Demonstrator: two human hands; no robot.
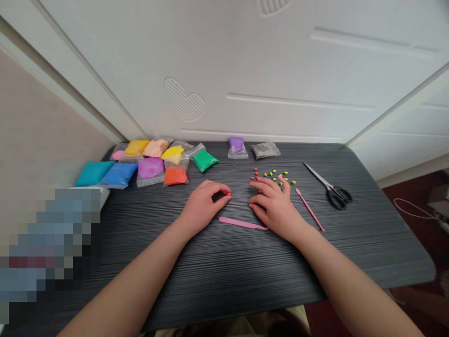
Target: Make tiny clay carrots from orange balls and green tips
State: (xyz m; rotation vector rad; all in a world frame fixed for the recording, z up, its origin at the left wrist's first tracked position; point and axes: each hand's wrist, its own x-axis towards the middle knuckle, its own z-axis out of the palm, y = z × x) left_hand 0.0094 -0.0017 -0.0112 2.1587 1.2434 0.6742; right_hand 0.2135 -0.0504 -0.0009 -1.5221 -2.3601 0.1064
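Note:
My left hand [206,203] rests on the dark tabletop, thumb and forefinger pinching a small red clay ball [228,193]. To its right, my right hand [273,206] has thumb and forefinger pressed together at what looks like a tiny green bit of clay [249,204]; its other fingers spread over the small pieces behind. Several red pieces [256,173] lie just beyond those fingers, beside several yellow-and-green pieces [286,179], some partly hidden by the hand. A flat pink modelling tool [242,223] lies between my hands, its tip by my right palm.
A thin pink stick tool [310,210] and black-handled scissors [329,187] lie to the right. Bags of coloured clay stand at back left, among them orange [176,175], green [205,160] and blue [119,175]. Purple [236,144] and grey [265,150] bags sit against the white panel [280,70].

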